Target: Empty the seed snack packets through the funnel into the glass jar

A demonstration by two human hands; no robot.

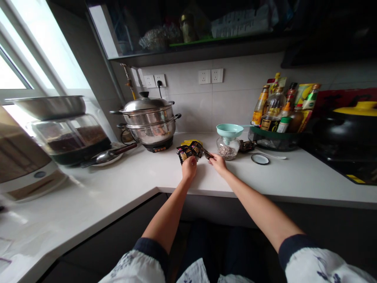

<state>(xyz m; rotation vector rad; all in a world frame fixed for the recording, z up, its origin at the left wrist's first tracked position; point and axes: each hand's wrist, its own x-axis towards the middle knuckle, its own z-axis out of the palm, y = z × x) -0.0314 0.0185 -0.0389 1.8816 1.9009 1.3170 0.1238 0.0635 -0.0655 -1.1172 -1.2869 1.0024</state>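
Observation:
Several small black sachets (185, 152) with printed fronts are bunched in my left hand (189, 168), its fingers closed round their lower edge. My right hand (218, 163) pinches one dark sachet (207, 154) at the right side of the bunch. Behind them a yellow packet (191, 142) lies on the counter. Just beyond my right hand stands a glass jar (227, 151) partly filled with greyish bits, and a mint-green funnel (229, 131) sits in its mouth. More dark wrappers (246, 146) lie to the right of the jar.
A round lid (260, 158) and a pale spoon-like handle (273, 155) rest right of the jar, before a tray (275, 138) of condiment bottles. A steel steamer (150, 120) stands back left. Farther right is a black pot (344, 125); a ladle (104, 156) lies left.

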